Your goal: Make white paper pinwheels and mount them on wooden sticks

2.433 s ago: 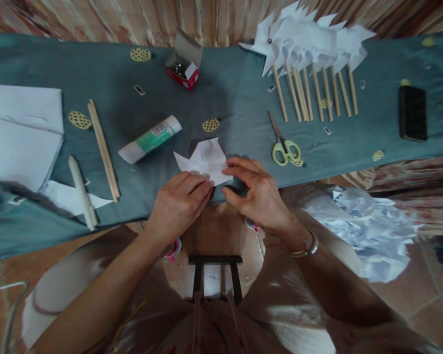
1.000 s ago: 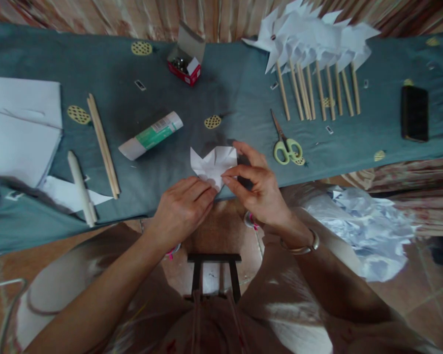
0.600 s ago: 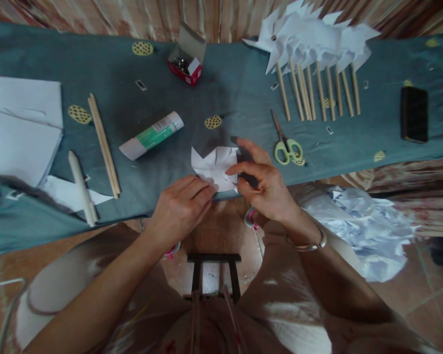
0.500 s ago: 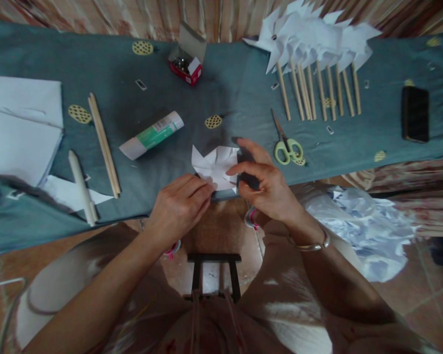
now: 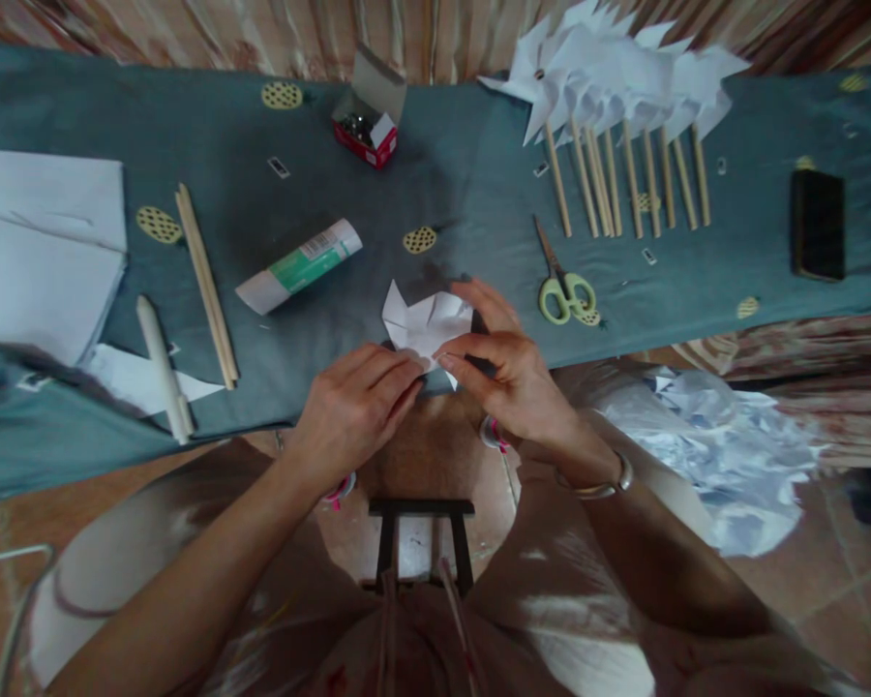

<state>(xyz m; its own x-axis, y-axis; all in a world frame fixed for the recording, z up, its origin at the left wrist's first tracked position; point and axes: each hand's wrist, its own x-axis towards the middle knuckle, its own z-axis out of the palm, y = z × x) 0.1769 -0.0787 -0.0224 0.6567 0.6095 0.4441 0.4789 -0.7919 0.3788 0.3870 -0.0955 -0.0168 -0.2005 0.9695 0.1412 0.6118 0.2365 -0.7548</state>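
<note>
Between my hands, at the table's near edge, is a white paper pinwheel (image 5: 427, 319) with folded, pointed blades and no stick visible on it. My left hand (image 5: 359, 397) pinches its lower left side, fingers pressed together. On the lower right, my right hand (image 5: 512, 373) grips the paper between thumb and index finger, while its other fingers reach along the right edge. The two sets of fingertips nearly meet. Beyond the paper, a glue stick (image 5: 301, 266) lies to the left, and green-handled scissors (image 5: 562, 281) lie to the right.
Several finished pinwheels on sticks (image 5: 624, 87) lie at the back right. A red box of small metal pieces (image 5: 367, 136) stands open at the back. Wooden sticks (image 5: 207, 290), a pale cutter-like tool (image 5: 164, 368) and paper sheets (image 5: 50, 261) lie left, a phone (image 5: 817, 225) far right.
My right hand has moved down and left, its thumb and index finger closing on the paper's lower edge. The pinwheel has turned slightly and shifted a little to the right.
</note>
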